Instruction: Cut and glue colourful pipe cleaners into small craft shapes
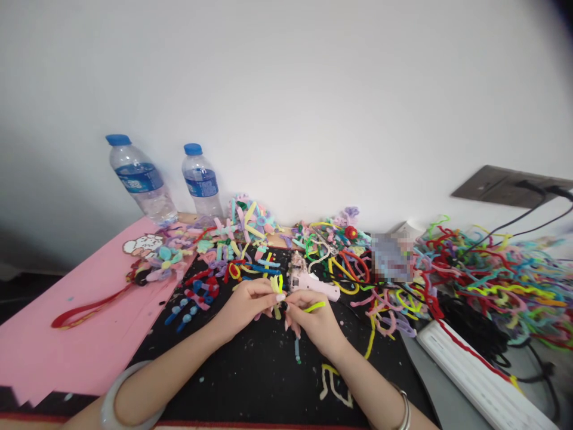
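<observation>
Both hands meet over the middle of a black mat (242, 382). My left hand (253, 301) is closed in a pinch on a pale yellow pipe cleaner piece (276, 288). Thumb and fingers of my right hand (311, 310) are closed at the same spot, with a bright yellow pipe cleaner (314, 307) passing between them. Fingers partly hide where the pieces join. Just behind the hands lies a pale pink glue gun (316, 286). A short blue-grey pipe cleaner piece (298, 351) lies below the right fingers.
Bent pipe cleaners (331, 382) lie near my right forearm. A tangled multicoloured pile (505, 275) and a white power strip (478, 376) are at the right. Pink paper (89, 334) covers the left side. Two water bottles (143, 185) stand by the wall.
</observation>
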`<state>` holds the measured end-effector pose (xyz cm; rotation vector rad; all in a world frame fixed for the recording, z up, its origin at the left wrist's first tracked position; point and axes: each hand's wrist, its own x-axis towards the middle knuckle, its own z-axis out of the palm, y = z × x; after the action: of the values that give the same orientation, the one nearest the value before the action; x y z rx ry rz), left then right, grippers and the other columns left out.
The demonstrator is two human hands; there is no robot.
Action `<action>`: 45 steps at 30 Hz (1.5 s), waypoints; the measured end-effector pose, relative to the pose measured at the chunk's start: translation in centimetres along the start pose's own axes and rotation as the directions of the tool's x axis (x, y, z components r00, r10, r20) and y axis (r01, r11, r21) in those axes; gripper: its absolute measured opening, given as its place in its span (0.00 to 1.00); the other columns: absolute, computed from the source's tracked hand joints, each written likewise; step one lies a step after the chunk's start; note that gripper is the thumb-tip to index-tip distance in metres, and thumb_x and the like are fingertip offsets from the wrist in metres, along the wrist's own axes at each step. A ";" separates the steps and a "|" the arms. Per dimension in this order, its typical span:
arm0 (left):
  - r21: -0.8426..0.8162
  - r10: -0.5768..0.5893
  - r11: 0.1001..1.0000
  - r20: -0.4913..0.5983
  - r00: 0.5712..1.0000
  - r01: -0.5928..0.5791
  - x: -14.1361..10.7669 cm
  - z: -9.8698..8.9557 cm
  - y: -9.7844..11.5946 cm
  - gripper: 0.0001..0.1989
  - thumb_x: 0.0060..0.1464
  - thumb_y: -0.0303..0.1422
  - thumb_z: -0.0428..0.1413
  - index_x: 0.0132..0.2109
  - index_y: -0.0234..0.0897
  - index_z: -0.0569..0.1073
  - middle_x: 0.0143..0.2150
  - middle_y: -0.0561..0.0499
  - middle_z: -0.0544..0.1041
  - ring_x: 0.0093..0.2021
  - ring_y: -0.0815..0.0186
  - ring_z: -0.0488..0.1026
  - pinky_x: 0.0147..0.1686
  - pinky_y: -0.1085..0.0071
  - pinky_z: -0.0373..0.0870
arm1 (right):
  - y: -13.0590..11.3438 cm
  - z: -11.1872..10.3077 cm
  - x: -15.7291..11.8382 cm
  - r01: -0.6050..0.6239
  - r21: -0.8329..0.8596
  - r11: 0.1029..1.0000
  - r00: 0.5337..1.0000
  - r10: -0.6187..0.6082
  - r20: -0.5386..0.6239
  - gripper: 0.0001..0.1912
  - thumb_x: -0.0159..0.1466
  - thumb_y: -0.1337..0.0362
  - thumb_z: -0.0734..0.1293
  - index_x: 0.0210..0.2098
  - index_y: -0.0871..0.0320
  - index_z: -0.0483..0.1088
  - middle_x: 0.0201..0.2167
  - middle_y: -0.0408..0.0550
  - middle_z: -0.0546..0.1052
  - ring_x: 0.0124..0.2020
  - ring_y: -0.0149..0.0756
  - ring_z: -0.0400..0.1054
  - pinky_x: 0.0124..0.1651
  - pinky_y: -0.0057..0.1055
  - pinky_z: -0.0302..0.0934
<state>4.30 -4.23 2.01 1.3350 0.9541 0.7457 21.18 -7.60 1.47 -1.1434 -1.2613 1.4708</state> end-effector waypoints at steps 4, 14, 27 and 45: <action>0.031 0.058 0.998 -0.004 0.998 -0.057 -0.1 0.2 0.2 0.14 0.47 0.39 0.61 0.25 0.32 0.75 0.28 0.53 0.67 0.22 0.73 0.66 0.18 0.78 0.58 | -0.4 0.1 -0.2 -0.016 -0.039 0.999 1.000 0.016 0.012 0.08 0.54 0.62 0.67 0.22 0.59 0.68 0.12 0.38 0.68 0.10 0.23 0.52 0.14 0.22 0.47; -0.039 -0.012 0.999 -0.051 0.999 0.010 -0.2 0.1 0.3 0.15 0.51 0.42 0.57 0.27 0.34 0.69 0.20 0.56 0.69 0.19 0.72 0.64 0.19 0.76 0.61 | -0.4 0.1 -0.1 -0.040 -0.080 0.996 0.999 0.040 0.003 0.06 0.54 0.65 0.66 0.22 0.58 0.65 0.13 0.37 0.69 0.11 0.22 0.54 0.15 0.20 0.48; -0.189 -0.157 0.969 0.024 0.987 0.159 0.0 0.0 0.2 0.15 0.48 0.40 0.61 0.26 0.31 0.72 0.20 0.52 0.74 0.20 0.73 0.67 0.21 0.78 0.58 | -0.2 -0.3 -0.2 -0.017 -0.139 0.990 0.997 0.027 0.069 0.06 0.56 0.68 0.63 0.22 0.57 0.64 0.14 0.38 0.69 0.12 0.23 0.55 0.15 0.21 0.49; -0.012 -0.038 0.999 0.145 0.989 0.040 -0.2 0.0 0.4 0.16 0.48 0.42 0.61 0.27 0.33 0.68 0.20 0.56 0.70 0.21 0.72 0.67 0.24 0.75 0.64 | -0.1 -0.8 0.0 0.175 -0.158 0.972 0.984 -0.177 -0.003 0.16 0.61 0.57 0.63 0.20 0.58 0.63 0.14 0.36 0.61 0.16 0.26 0.52 0.21 0.25 0.47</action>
<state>4.23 -4.31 2.47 1.3349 0.8555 0.6161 21.99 -7.39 1.46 -1.1121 -1.4493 1.2461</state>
